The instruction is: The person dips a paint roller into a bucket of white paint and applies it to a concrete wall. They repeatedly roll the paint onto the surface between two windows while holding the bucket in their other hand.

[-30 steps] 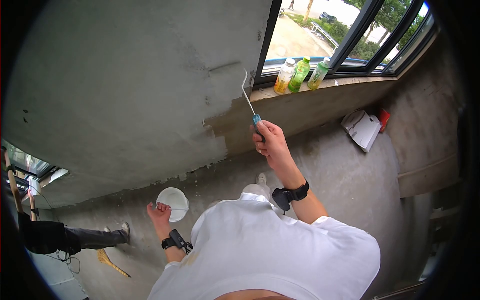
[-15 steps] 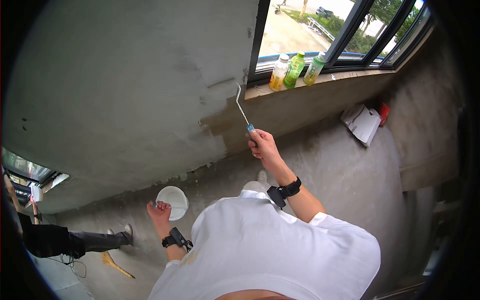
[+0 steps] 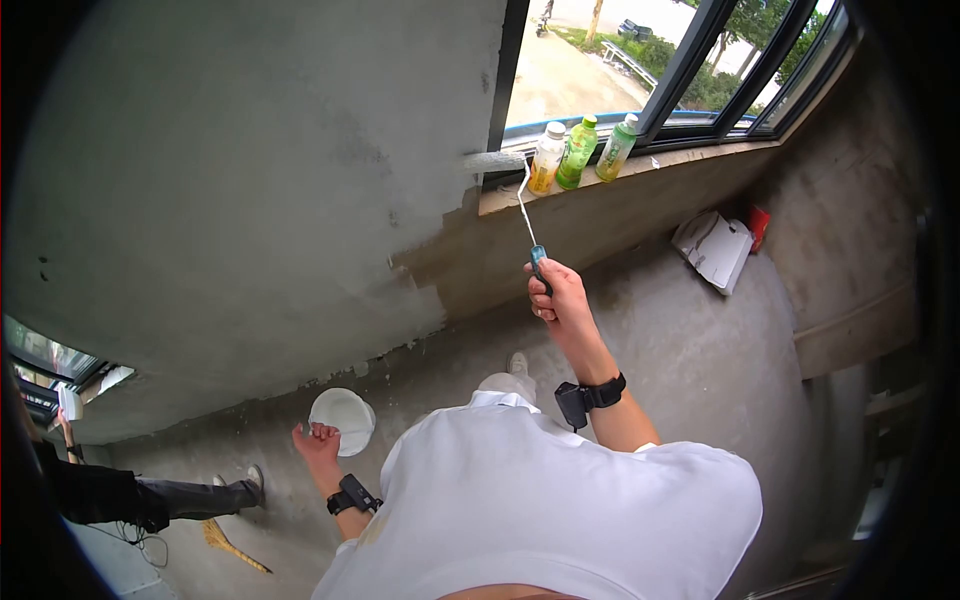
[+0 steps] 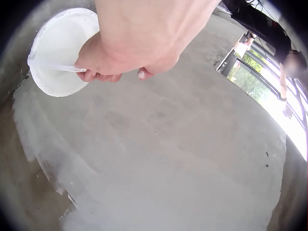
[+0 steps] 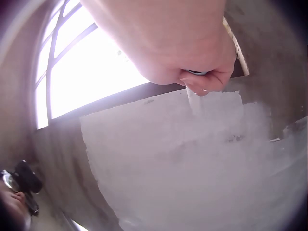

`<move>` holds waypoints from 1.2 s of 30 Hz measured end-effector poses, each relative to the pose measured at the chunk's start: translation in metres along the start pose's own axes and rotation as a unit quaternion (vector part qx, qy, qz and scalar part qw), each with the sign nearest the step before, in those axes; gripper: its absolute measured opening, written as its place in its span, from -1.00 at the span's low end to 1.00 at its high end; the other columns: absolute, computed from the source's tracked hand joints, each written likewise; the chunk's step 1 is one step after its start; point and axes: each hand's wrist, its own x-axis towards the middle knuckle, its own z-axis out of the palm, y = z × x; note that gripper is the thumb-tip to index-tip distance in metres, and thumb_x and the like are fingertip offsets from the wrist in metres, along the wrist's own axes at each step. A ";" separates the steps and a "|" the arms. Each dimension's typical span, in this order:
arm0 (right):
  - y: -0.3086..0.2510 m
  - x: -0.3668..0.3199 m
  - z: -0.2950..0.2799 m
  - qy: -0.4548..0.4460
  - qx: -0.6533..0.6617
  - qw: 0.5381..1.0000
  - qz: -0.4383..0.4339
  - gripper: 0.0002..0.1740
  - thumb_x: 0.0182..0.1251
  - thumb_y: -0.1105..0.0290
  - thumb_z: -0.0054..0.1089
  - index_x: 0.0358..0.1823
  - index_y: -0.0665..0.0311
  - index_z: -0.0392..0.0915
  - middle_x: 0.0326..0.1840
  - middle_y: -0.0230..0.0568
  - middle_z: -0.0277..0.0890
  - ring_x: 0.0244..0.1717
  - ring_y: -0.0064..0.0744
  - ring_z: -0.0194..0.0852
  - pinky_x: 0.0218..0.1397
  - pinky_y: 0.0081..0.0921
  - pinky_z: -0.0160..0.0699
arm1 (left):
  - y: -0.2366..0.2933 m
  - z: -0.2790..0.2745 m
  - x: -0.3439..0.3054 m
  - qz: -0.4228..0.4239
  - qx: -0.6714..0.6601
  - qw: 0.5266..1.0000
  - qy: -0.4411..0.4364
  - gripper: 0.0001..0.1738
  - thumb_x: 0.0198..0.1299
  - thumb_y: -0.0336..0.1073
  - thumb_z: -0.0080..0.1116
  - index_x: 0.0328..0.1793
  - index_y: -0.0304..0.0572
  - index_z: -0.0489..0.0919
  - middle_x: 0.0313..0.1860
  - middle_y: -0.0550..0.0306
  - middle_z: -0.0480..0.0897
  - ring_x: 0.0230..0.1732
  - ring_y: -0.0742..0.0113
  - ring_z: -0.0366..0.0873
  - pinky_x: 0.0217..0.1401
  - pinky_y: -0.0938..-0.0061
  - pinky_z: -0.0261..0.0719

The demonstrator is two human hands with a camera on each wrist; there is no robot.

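While the right hand (image 3: 562,297) clenches the paint roller (image 3: 523,208), its shaft runs up from those fingers to the wall (image 3: 250,180) by the window (image 3: 590,60); the left hand (image 3: 318,443) grips the paint bucket (image 3: 345,415) handle.

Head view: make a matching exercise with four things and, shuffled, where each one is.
Things:
1. paint roller
2. white bucket
3. three bottles
4. broom

Places:
A. standing on the window sill
B. lying on the floor
C. held by its handle in the left hand
D. gripped in the right hand, sleeve against the wall

Pairs: 1-D, 2-C, 3-A, 4-B.
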 end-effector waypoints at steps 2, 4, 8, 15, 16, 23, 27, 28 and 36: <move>-0.003 0.002 -0.003 0.012 -0.003 1.000 -0.012 -0.74 0.54 0.22 0.02 -0.10 0.30 0.47 -0.54 -0.54 0.25 -0.68 -0.82 0.00 -0.69 -0.80 -0.01 | 0.000 -0.002 -0.001 0.004 -0.001 1.000 -0.002 -0.56 0.04 0.04 0.14 -0.55 0.01 0.18 -0.66 0.34 0.11 -0.66 0.46 0.03 -0.45 0.46 0.02; -0.003 0.004 -0.005 0.016 -0.009 1.000 -0.004 -0.74 0.54 0.22 0.02 -0.10 0.29 0.47 -0.55 -0.54 0.25 -0.68 -0.82 0.00 -0.69 -0.80 -0.01 | 0.002 -0.002 0.003 -0.001 0.000 1.000 0.006 -0.57 0.04 0.04 0.11 -0.56 0.00 0.18 -0.67 0.34 0.10 -0.66 0.44 0.03 -0.45 0.45 0.03; -0.003 0.008 -0.010 0.014 -0.014 1.000 0.007 -0.74 0.54 0.21 0.02 -0.11 0.28 0.47 -0.55 -0.54 0.25 -0.69 -0.83 -0.01 -0.70 -0.80 -0.03 | 0.004 -0.004 0.007 -0.006 0.005 1.000 0.016 -0.57 0.03 0.02 0.10 -0.58 0.00 0.17 -0.67 0.33 0.09 -0.66 0.43 0.03 -0.44 0.44 0.03; 0.001 0.007 -0.016 0.024 -0.039 0.999 0.019 -0.74 0.53 0.20 0.06 -0.13 0.27 0.47 -0.54 -0.53 0.27 -0.70 -0.82 -0.01 -0.70 -0.79 -0.05 | 0.002 -0.004 0.007 -0.003 0.023 1.000 0.015 -0.57 0.02 0.02 0.12 -0.57 0.00 0.17 -0.67 0.32 0.09 -0.65 0.42 0.04 -0.44 0.44 0.04; 0.004 0.008 -0.017 0.027 -0.040 0.999 0.024 -0.73 0.52 0.19 0.07 -0.15 0.27 0.48 -0.54 -0.51 0.30 -0.70 -0.83 0.01 -0.71 -0.79 -0.04 | 0.001 -0.001 0.005 -0.004 0.017 1.000 0.013 -0.57 0.02 0.02 0.14 -0.56 -0.01 0.19 -0.67 0.32 0.11 -0.65 0.43 0.04 -0.44 0.44 0.04; -0.008 0.002 -0.006 0.026 -0.049 0.998 -0.012 -0.73 0.51 0.19 0.08 -0.15 0.28 0.48 -0.55 -0.50 0.32 -0.72 -0.84 0.02 -0.72 -0.79 -0.05 | -0.001 0.004 0.000 -0.006 -0.003 1.000 -0.005 -0.59 0.03 0.00 0.17 -0.52 -0.06 0.24 -0.66 0.28 0.14 -0.65 0.42 0.04 -0.44 0.44 0.03; -0.024 -0.003 0.006 0.015 -0.044 0.998 -0.053 -0.75 0.52 0.22 0.06 -0.14 0.30 0.48 -0.55 -0.50 0.31 -0.72 -0.84 0.00 -0.72 -0.79 -0.05 | -0.003 0.007 -0.003 -0.010 -0.006 1.000 -0.005 -0.59 0.03 0.00 0.17 -0.49 -0.08 0.26 -0.66 0.29 0.14 -0.65 0.42 0.04 -0.44 0.43 0.03; -0.026 -0.002 0.006 0.007 -0.031 0.998 -0.048 -0.75 0.52 0.23 0.05 -0.14 0.30 0.48 -0.55 -0.50 0.31 -0.71 -0.84 0.00 -0.72 -0.79 -0.06 | -0.002 0.007 -0.002 -0.010 -0.002 1.000 -0.003 -0.59 0.03 0.00 0.17 -0.48 -0.07 0.25 -0.66 0.29 0.13 -0.64 0.43 0.04 -0.44 0.43 0.03; 0.025 0.024 -0.037 0.028 -0.032 0.998 0.038 -0.74 0.53 0.20 0.05 -0.18 0.27 0.47 -0.55 -0.50 0.32 -0.71 -0.82 0.02 -0.72 -0.78 -0.04 | -0.003 0.009 -0.006 -0.015 0.015 1.000 0.023 -0.57 0.09 0.06 0.09 -0.50 -0.01 0.20 -0.66 0.32 0.10 -0.64 0.45 0.02 -0.44 0.45 0.00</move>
